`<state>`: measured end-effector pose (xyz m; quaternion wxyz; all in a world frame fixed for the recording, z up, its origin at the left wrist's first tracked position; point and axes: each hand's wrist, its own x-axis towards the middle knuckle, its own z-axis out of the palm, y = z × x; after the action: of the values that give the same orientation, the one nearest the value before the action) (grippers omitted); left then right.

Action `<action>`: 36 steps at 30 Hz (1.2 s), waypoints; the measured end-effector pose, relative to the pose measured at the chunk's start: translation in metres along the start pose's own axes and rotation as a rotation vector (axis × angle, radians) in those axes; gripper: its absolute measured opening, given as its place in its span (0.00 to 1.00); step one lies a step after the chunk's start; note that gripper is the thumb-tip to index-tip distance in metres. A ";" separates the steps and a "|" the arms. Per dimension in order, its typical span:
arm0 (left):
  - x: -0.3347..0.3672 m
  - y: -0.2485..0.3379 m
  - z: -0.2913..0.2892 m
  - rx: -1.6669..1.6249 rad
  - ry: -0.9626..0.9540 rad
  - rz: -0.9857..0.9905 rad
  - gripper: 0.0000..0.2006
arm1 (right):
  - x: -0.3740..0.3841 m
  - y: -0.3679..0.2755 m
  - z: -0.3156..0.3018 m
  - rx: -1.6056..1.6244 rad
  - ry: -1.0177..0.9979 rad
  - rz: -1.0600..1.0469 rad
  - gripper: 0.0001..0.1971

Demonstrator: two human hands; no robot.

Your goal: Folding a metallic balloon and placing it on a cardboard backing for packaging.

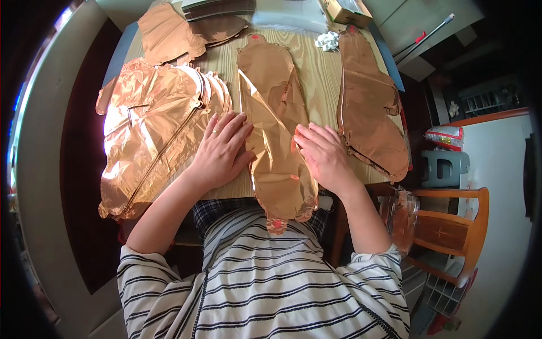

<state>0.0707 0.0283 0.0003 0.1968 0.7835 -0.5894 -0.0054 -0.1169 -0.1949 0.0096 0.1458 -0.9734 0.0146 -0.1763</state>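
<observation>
the head fisheye looks down from close above the striped shirt [271, 271] and table [320, 85].

No legible text — anywhere.

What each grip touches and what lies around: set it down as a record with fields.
Left-hand grip: fingers extended, tips at left edge of the middle foil
Right-hand grip: fingers over its right edge; pinch unclear
Middle foil: creased, copper-coloured, near end past the edge of the table
Left side: stack of shiny foil
Right side: copper foil, folded or stacked
Far side: white bundle, clear plastic sheets
</observation>
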 end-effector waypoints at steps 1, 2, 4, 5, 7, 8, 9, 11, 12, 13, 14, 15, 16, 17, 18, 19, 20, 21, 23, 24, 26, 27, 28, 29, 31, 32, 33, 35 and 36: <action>0.000 0.000 0.000 0.001 0.001 -0.001 0.32 | 0.001 0.001 0.001 0.010 0.007 0.001 0.14; 0.000 0.001 0.001 0.001 0.002 -0.002 0.32 | 0.001 0.001 0.001 0.021 0.000 0.002 0.15; 0.000 0.001 0.002 -0.002 0.005 -0.008 0.31 | 0.002 0.002 0.000 0.041 -0.013 0.007 0.15; 0.000 0.002 0.002 -0.003 0.007 -0.011 0.31 | 0.003 0.001 -0.001 0.051 -0.009 0.019 0.15; -0.001 0.001 0.004 0.000 0.013 -0.012 0.31 | 0.005 -0.001 -0.003 0.068 -0.002 0.040 0.15; -0.001 0.001 0.004 0.001 0.016 -0.013 0.32 | 0.007 -0.006 -0.005 0.037 0.033 0.010 0.15; -0.001 0.001 0.004 0.009 0.016 -0.014 0.32 | 0.009 -0.016 -0.007 0.007 0.069 -0.020 0.15; -0.002 0.001 0.004 0.025 0.013 -0.020 0.32 | 0.022 -0.046 -0.019 0.077 0.099 -0.136 0.14; -0.001 0.002 0.004 0.025 0.008 -0.024 0.33 | 0.020 -0.059 -0.012 0.113 0.079 -0.168 0.15; -0.001 0.002 0.004 0.039 0.022 -0.018 0.33 | 0.019 -0.070 -0.004 0.152 0.059 -0.203 0.16; -0.001 0.002 0.006 0.054 0.036 -0.010 0.33 | 0.018 -0.078 0.004 0.126 0.017 -0.205 0.17; -0.002 0.001 0.007 0.069 0.049 -0.004 0.33 | 0.018 -0.084 0.013 0.101 -0.025 -0.207 0.17; -0.001 0.000 0.007 0.060 0.053 -0.004 0.33 | 0.015 -0.088 0.019 0.077 -0.066 -0.209 0.18; -0.001 0.000 0.007 0.050 0.057 -0.003 0.33 | 0.011 -0.088 0.022 0.039 -0.055 -0.225 0.18; -0.002 0.000 0.007 0.041 0.062 -0.009 0.33 | 0.008 -0.089 0.024 0.004 -0.047 -0.246 0.19; -0.002 0.000 0.006 0.036 0.059 -0.011 0.33 | 0.005 -0.090 0.027 -0.031 -0.038 -0.267 0.20; -0.003 0.000 0.006 0.031 0.056 -0.013 0.32 | 0.002 -0.090 0.030 -0.055 -0.008 -0.288 0.21; -0.002 -0.001 0.006 0.024 0.056 -0.010 0.32 | -0.001 -0.092 0.029 -0.042 -0.025 -0.278 0.22; 0.001 -0.002 0.004 0.022 0.055 0.002 0.32 | -0.007 -0.097 0.026 -0.016 -0.057 -0.257 0.23; 0.002 -0.003 0.003 0.026 0.054 0.007 0.32 | -0.007 -0.098 0.026 0.000 -0.061 -0.243 0.23; 0.005 -0.008 0.005 0.049 0.075 0.025 0.31 | -0.010 -0.101 0.027 0.024 -0.090 -0.202 0.24; 0.008 -0.011 0.005 0.063 0.086 0.035 0.31 | -0.011 -0.103 0.028 0.036 -0.102 -0.182 0.24; 0.012 -0.015 0.005 0.070 0.078 0.024 0.31 | -0.011 -0.103 0.028 0.034 -0.093 -0.180 0.24; 0.020 -0.020 0.004 0.077 0.071 0.013 0.31 | -0.011 -0.104 0.028 0.032 -0.084 -0.178 0.24; 0.037 -0.034 0.004 0.106 0.074 -0.012 0.30 | -0.011 -0.104 0.029 0.032 -0.075 -0.173 0.25; 0.048 -0.043 0.006 0.128 0.086 -0.023 0.30 | -0.011 -0.105 0.030 0.031 -0.075 -0.171 0.25; 0.059 -0.051 0.009 0.148 0.097 -0.032 0.29 | -0.012 -0.104 0.030 0.029 -0.075 -0.164 0.25; 0.079 -0.065 0.007 0.168 0.104 -0.049 0.26 | -0.012 -0.104 0.031 0.046 -0.078 -0.157 0.26; 0.088 -0.072 0.006 0.174 0.096 -0.059 0.25 | -0.012 -0.103 0.031 0.054 -0.079 -0.152 0.27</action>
<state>0.1619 -0.0387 -0.0085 0.1555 0.8140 -0.5542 0.0776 -0.1198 -0.0863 0.0080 0.1586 -0.9736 -0.0700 -0.1488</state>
